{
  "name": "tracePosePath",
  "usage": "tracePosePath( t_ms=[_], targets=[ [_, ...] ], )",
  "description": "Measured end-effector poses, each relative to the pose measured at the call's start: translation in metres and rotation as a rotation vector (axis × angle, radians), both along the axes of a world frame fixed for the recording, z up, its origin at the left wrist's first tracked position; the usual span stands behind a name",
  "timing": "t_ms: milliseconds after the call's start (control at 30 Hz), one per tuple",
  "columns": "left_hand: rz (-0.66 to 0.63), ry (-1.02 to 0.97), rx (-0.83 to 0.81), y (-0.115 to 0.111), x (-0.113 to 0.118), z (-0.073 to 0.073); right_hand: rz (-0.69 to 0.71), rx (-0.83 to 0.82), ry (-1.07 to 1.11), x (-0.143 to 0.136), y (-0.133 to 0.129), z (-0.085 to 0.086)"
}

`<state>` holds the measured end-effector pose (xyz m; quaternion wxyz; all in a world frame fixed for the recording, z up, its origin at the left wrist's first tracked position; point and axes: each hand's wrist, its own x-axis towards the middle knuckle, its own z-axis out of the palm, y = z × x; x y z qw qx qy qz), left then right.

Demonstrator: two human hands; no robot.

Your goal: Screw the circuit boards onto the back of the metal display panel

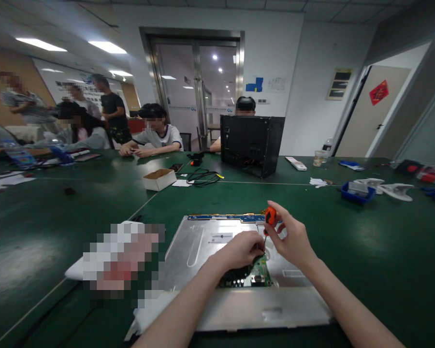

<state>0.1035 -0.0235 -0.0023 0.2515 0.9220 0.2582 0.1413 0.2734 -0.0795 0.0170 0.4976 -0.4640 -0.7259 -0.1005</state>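
A silvery metal panel (pixel 192 241) lies flat on the green table, with a blue circuit strip (pixel 221 218) along its far edge and a green circuit board (pixel 263 273) near its middle. My right hand (pixel 292 239) grips the orange and black handle of a screwdriver (pixel 270 216), held upright with its shaft pointing down at the board. Beside the shaft, my left hand (pixel 241 249) has its fingers pinched together over the board's far edge. Whatever those fingertips hold, if anything, is hidden. The screwdriver's tip is too small to make out.
Beyond the panel stand a black computer case (pixel 252 145), a small open box (pixel 159 179) and a coiled black cable (pixel 205 177). A blurred package (pixel 119 256) lies left of the panel. A blue tray (pixel 357 192) sits at right. Several people are across the table.
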Motion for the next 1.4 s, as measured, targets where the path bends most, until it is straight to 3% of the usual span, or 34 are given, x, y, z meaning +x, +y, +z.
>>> tracePosePath(
  t_ms=[433,700,833,1000,1100,1233,1400],
  targets=[
    [0.016,0.026,0.019,-0.001,0.000,0.001,0.009,0.010,-0.019,0.000,-0.001,0.003],
    [0.038,0.030,-0.006,-0.001,-0.002,0.003,-0.054,0.059,0.024,0.003,-0.001,0.001],
    [0.101,-0.042,0.014,0.002,-0.006,0.010,-0.069,0.070,0.047,0.007,0.000,0.003],
    [0.320,-0.091,0.095,0.021,-0.033,0.034,-0.073,0.071,0.080,0.014,0.001,0.007],
    [0.422,0.048,0.117,0.035,-0.061,0.043,-0.058,0.065,0.097,0.017,0.003,0.008],
    [0.438,0.231,0.029,0.039,-0.087,0.040,-0.070,0.048,0.109,0.020,0.003,0.010],
    [0.426,0.254,0.021,0.026,-0.083,0.030,-0.054,-0.009,0.150,0.019,-0.001,0.015]
  ],
)
